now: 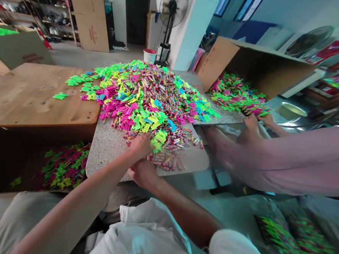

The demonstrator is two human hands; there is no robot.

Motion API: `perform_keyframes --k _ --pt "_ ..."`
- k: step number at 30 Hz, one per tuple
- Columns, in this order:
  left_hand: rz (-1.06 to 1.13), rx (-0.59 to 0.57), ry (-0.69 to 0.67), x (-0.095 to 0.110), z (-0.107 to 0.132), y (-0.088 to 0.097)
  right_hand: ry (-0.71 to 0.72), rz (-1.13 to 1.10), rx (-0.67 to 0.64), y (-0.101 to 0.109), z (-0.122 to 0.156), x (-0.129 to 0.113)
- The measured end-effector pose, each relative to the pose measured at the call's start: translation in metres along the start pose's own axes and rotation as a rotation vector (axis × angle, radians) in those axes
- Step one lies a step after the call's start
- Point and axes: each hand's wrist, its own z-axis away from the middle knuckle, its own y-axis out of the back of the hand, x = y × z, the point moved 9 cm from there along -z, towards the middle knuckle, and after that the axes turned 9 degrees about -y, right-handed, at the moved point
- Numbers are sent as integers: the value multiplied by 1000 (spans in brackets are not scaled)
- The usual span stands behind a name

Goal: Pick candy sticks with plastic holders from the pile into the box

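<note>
The left hand (141,146) was at the pile (155,89), right hand (143,173) below, grips unclear; picking seemed underway, next needing a fine pinch.

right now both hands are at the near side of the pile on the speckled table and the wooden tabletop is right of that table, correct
Wrong side: the wooden tabletop is left of the speckled table, as the head view shows. The left hand and right hand are at the near side of the pile.
</note>
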Motion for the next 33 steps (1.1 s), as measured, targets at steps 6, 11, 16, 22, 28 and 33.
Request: perform_keyframes --k 6,11,16,22,28,33 --pt "705 353 163 -71 22 26 -147 -613 214 64 11 43" --pt "1260 390 336 -98 81 30 -273 -1139 235 68 4 65" --pt "1376 398 386 -95 123 26 -225 -1318 190 50 -10 42" --pt "1355 489 469 -96 146 30 -133 -1138 237 50 -16 22" --pt "1296 549 503 -95 152 38 -45 -1021 223 54 -16 10" --pt "1273 561 447 -96 151 36 -114 -1158 162 47 -17 13"
